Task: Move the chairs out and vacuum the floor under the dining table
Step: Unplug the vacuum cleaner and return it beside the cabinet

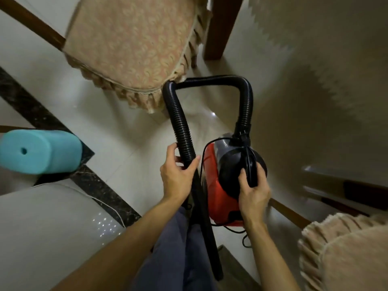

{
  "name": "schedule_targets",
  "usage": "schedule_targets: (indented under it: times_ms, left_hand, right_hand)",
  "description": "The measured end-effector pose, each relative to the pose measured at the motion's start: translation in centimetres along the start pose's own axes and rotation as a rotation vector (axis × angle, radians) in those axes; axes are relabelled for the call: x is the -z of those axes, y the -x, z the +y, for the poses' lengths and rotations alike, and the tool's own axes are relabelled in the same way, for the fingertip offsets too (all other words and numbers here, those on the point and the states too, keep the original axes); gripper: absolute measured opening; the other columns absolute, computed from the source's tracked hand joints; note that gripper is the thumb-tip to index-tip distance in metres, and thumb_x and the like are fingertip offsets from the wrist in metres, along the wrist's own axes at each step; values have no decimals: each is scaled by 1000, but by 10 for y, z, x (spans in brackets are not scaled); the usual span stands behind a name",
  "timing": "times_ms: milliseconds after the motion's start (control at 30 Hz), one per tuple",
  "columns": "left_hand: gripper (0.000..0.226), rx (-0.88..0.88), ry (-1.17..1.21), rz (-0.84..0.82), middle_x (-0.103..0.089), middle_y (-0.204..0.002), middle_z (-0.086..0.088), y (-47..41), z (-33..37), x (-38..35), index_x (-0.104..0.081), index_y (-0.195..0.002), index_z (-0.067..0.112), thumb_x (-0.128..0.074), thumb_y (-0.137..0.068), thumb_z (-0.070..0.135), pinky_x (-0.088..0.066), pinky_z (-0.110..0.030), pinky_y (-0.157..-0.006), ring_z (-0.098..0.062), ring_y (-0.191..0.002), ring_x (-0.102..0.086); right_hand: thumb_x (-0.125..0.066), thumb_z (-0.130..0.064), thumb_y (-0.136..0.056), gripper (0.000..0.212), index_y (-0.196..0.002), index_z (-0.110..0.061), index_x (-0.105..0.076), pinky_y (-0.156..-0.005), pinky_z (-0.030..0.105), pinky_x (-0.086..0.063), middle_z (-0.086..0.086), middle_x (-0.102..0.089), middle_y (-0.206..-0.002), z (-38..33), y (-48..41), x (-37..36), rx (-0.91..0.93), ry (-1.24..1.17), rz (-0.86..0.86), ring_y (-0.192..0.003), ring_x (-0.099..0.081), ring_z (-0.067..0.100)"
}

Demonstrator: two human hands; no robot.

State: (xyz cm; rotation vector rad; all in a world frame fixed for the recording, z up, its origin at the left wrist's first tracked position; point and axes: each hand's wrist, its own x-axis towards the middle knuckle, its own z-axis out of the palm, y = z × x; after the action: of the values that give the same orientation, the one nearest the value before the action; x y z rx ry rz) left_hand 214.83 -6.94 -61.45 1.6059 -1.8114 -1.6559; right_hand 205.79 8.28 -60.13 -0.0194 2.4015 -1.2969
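Observation:
A red and black vacuum cleaner [216, 185] hangs in front of me above the pale tiled floor. My right hand [253, 194] grips its black handle. A black ribbed hose [182, 131] loops up from the vacuum's top, bends over and comes down to my left hand [178, 173], which holds it where it joins the straight black tube [206, 234]. A chair with a beige patterned seat cover [134, 45] stands just beyond the hose. A second beige chair seat [346, 255] shows at the lower right. The cream tablecloth [315, 59] of the dining table hangs at the upper right.
A dark wooden table leg [220, 28] stands right of the far chair. A turquoise foam roll [39, 152] lies at the left on a dark floor border. A large white rounded object [48, 232] fills the lower left. The vacuum's black cord [241, 234] dangles below it.

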Motion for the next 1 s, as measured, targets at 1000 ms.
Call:
schedule_targets:
  times_ms: [1000]
  left_hand:
    - [43, -401, 165, 536, -64, -90, 20, 124, 198, 265, -60, -119, 30, -80, -81, 28, -52, -11, -62, 8, -81, -62]
  right_hand:
    - [-64, -18, -94, 37, -129, -14, -56, -81, 28, -44, 12, -68, -111, -313, 120, 34, 520, 112, -224, -88, -60, 20]
